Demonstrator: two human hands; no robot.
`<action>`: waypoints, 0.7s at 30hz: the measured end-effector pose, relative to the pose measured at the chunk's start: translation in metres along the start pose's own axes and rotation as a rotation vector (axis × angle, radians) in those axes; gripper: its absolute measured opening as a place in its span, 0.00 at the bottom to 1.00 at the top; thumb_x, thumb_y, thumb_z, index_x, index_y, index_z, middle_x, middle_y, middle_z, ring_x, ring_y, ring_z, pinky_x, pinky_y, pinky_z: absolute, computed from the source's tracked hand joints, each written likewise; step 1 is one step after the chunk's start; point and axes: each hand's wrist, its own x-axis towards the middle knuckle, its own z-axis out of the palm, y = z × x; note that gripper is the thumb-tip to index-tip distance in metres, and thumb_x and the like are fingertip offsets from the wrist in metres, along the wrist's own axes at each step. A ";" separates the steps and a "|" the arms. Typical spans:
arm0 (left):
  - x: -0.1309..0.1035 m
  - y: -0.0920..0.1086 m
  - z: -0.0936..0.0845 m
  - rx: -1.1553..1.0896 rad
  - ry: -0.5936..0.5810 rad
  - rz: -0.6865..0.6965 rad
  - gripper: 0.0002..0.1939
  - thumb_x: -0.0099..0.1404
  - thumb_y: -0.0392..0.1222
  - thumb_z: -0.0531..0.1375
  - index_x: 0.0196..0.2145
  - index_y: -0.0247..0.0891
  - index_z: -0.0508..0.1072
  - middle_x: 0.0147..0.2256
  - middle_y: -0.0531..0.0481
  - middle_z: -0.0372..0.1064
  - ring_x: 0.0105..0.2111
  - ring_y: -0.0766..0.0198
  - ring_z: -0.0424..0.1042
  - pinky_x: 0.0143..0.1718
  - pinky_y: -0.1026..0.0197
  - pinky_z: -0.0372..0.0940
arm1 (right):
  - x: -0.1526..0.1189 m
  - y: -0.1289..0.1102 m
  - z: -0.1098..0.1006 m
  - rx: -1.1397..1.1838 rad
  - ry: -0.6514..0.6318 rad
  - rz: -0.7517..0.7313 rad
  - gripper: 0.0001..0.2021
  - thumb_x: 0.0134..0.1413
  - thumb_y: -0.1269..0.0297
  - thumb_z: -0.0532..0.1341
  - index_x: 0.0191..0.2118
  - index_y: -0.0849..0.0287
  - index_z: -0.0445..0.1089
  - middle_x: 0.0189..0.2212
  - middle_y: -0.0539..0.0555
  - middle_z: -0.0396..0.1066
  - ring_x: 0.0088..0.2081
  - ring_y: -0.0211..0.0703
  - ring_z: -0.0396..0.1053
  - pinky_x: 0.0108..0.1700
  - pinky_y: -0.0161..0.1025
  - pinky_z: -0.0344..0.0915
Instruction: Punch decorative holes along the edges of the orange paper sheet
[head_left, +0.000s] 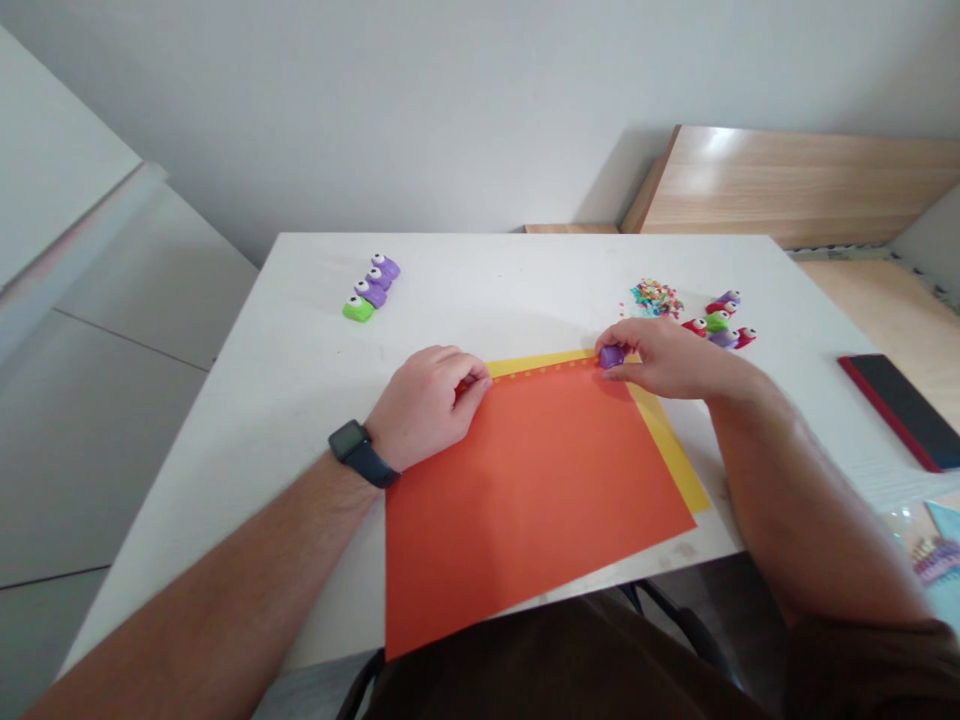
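Observation:
My right hand (pixel 651 355) is closed around a small purple craft paper punch (pixel 611 357), which sits over the far right corner of an orange paper sheet (pixel 540 480). A row of small cut-outs runs along that sheet's far edge, with yellow showing through. My left hand (pixel 439 400), wearing a dark watch at the wrist, pinches the orange sheet near its far left corner. Beneath the orange lies a yellow sheet (pixel 671 455), showing along the far and right sides. The orange sheet's near left corner hangs past the table's front edge.
Several purple and green punches with eyes (pixel 373 285) stand in a row at the back left. Back right are a heap of coloured paper bits (pixel 656 297) and more punches (pixel 718 320). A black-and-red flat case (pixel 900 408) lies at the white table's (pixel 300 360) right edge.

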 end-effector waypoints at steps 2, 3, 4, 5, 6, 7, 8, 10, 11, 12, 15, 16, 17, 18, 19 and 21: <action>0.000 0.000 0.000 -0.001 0.000 -0.002 0.08 0.71 0.40 0.57 0.36 0.38 0.75 0.34 0.47 0.74 0.37 0.57 0.71 0.42 0.53 0.65 | 0.000 0.000 0.000 -0.007 0.012 -0.001 0.08 0.57 0.60 0.64 0.41 0.55 0.76 0.39 0.54 0.78 0.40 0.48 0.73 0.43 0.42 0.63; 0.000 0.000 -0.001 -0.002 0.001 -0.003 0.08 0.71 0.40 0.57 0.36 0.37 0.75 0.34 0.47 0.74 0.37 0.57 0.71 0.42 0.53 0.65 | 0.000 0.000 0.000 -0.011 0.015 -0.003 0.08 0.57 0.59 0.64 0.41 0.55 0.76 0.39 0.54 0.78 0.40 0.48 0.73 0.42 0.42 0.63; 0.000 0.000 -0.001 -0.003 0.001 -0.004 0.08 0.71 0.40 0.57 0.36 0.37 0.75 0.34 0.47 0.74 0.37 0.57 0.71 0.42 0.53 0.65 | 0.000 0.000 0.000 -0.015 0.017 -0.004 0.09 0.57 0.59 0.64 0.41 0.55 0.75 0.38 0.54 0.78 0.40 0.48 0.72 0.42 0.42 0.63; 0.000 0.000 0.000 -0.003 0.000 -0.004 0.08 0.71 0.40 0.57 0.36 0.37 0.75 0.34 0.47 0.74 0.37 0.57 0.71 0.42 0.53 0.65 | 0.000 0.001 0.000 -0.017 0.016 -0.007 0.09 0.57 0.58 0.64 0.41 0.55 0.75 0.38 0.54 0.78 0.40 0.48 0.72 0.42 0.42 0.63; 0.000 -0.001 0.000 -0.003 -0.001 -0.004 0.08 0.71 0.40 0.57 0.36 0.37 0.75 0.34 0.47 0.74 0.37 0.57 0.71 0.42 0.53 0.65 | 0.000 0.001 0.000 -0.018 0.014 -0.011 0.09 0.58 0.58 0.64 0.41 0.55 0.75 0.38 0.54 0.78 0.40 0.48 0.72 0.42 0.42 0.63; 0.000 -0.001 0.000 -0.001 -0.001 -0.003 0.08 0.71 0.40 0.57 0.36 0.37 0.75 0.34 0.47 0.74 0.37 0.57 0.71 0.42 0.53 0.65 | -0.001 0.001 0.000 -0.018 0.014 -0.014 0.09 0.58 0.58 0.64 0.41 0.55 0.75 0.38 0.54 0.78 0.40 0.48 0.72 0.42 0.42 0.63; 0.000 -0.001 0.000 0.000 -0.002 -0.003 0.08 0.71 0.40 0.57 0.36 0.37 0.75 0.34 0.47 0.74 0.37 0.57 0.71 0.42 0.53 0.65 | -0.001 0.000 0.000 -0.015 0.014 -0.017 0.09 0.58 0.57 0.64 0.41 0.55 0.75 0.39 0.54 0.78 0.40 0.49 0.72 0.43 0.42 0.63; 0.000 -0.001 0.000 0.001 -0.002 -0.002 0.08 0.71 0.40 0.57 0.36 0.38 0.75 0.34 0.47 0.74 0.37 0.57 0.71 0.42 0.53 0.65 | -0.001 0.000 -0.001 -0.009 0.013 -0.021 0.09 0.59 0.57 0.64 0.41 0.55 0.75 0.39 0.54 0.78 0.41 0.49 0.72 0.43 0.42 0.63; 0.001 -0.001 0.000 0.000 0.000 -0.001 0.08 0.71 0.40 0.57 0.36 0.38 0.75 0.34 0.47 0.74 0.37 0.57 0.71 0.42 0.53 0.65 | -0.001 0.000 -0.001 -0.008 0.013 -0.023 0.09 0.59 0.57 0.63 0.41 0.55 0.75 0.39 0.54 0.78 0.41 0.49 0.72 0.43 0.42 0.63; 0.001 -0.001 0.000 -0.001 0.001 0.000 0.08 0.71 0.40 0.57 0.36 0.38 0.75 0.34 0.47 0.74 0.37 0.57 0.71 0.42 0.53 0.65 | -0.001 0.000 0.000 -0.008 0.016 -0.023 0.09 0.59 0.57 0.64 0.40 0.55 0.75 0.39 0.54 0.78 0.41 0.49 0.72 0.43 0.42 0.63; 0.001 -0.001 0.000 -0.004 0.003 0.001 0.08 0.71 0.40 0.57 0.35 0.37 0.75 0.34 0.47 0.74 0.37 0.57 0.71 0.42 0.53 0.65 | 0.000 0.001 0.001 -0.009 0.014 -0.017 0.09 0.58 0.58 0.64 0.41 0.55 0.75 0.39 0.54 0.78 0.41 0.49 0.72 0.43 0.42 0.63; 0.000 -0.001 0.000 -0.004 0.002 0.002 0.08 0.71 0.40 0.57 0.35 0.37 0.75 0.34 0.47 0.74 0.37 0.56 0.71 0.42 0.53 0.65 | 0.000 0.001 0.001 -0.009 0.009 -0.013 0.09 0.58 0.58 0.64 0.41 0.55 0.75 0.39 0.54 0.78 0.41 0.49 0.72 0.43 0.42 0.63; 0.000 -0.001 0.000 -0.003 0.001 0.003 0.08 0.71 0.40 0.57 0.35 0.37 0.75 0.34 0.47 0.74 0.37 0.56 0.71 0.42 0.53 0.65 | 0.001 0.002 0.001 -0.008 0.004 -0.008 0.09 0.58 0.59 0.64 0.41 0.55 0.75 0.39 0.54 0.78 0.41 0.49 0.72 0.43 0.42 0.63; 0.000 -0.001 0.000 -0.001 0.000 0.004 0.08 0.71 0.40 0.57 0.35 0.37 0.75 0.34 0.47 0.74 0.37 0.56 0.71 0.42 0.53 0.65 | 0.001 0.002 0.002 -0.006 0.000 -0.004 0.09 0.57 0.59 0.64 0.41 0.55 0.75 0.39 0.54 0.78 0.41 0.49 0.73 0.43 0.42 0.63; 0.000 -0.001 0.000 0.001 -0.001 0.005 0.08 0.71 0.40 0.57 0.35 0.37 0.75 0.34 0.47 0.74 0.37 0.56 0.71 0.42 0.53 0.65 | 0.001 0.002 0.002 -0.004 0.000 -0.003 0.09 0.57 0.59 0.64 0.41 0.55 0.76 0.39 0.54 0.78 0.41 0.49 0.73 0.43 0.42 0.63; 0.000 -0.001 0.000 0.003 -0.001 0.004 0.08 0.71 0.40 0.57 0.36 0.37 0.75 0.34 0.47 0.74 0.37 0.56 0.71 0.42 0.53 0.65 | 0.000 0.002 0.001 0.002 0.014 -0.010 0.09 0.57 0.58 0.64 0.41 0.55 0.75 0.39 0.54 0.78 0.41 0.49 0.73 0.43 0.42 0.64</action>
